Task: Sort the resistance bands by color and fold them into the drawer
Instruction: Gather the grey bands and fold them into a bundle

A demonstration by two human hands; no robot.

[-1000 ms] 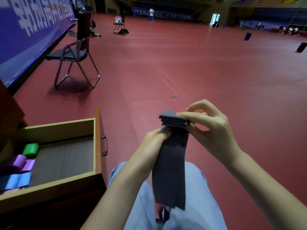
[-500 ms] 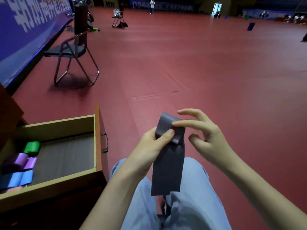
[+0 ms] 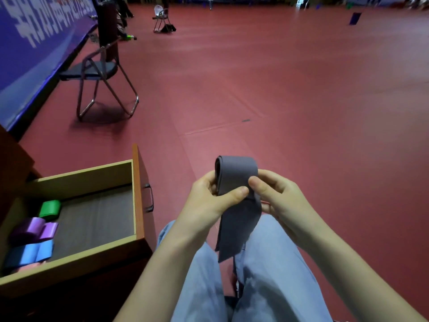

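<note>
Both hands, left (image 3: 210,198) and right (image 3: 277,196), now pinch the grey band (image 3: 238,182), its hanging tail shorter than before; drawer (image 3: 135,194) at 9 o'clock, contents partly cut off.

Open wooden drawer (image 3: 135,194), grey-lined bottom. Along its left side, front to back: pink band (image 3: 30,266) at front-left corner, mostly hidden; folded blue band (image 3: 30,253); purple band (image 3: 34,230); green band (image 3: 49,208). Right part bare.

The drawer (image 3: 137,196) runs off the picture's edge at nine o'clock, cutting the blue band (image 3: 27,253), while the banner (image 3: 30,38) lettering blurs.
</note>
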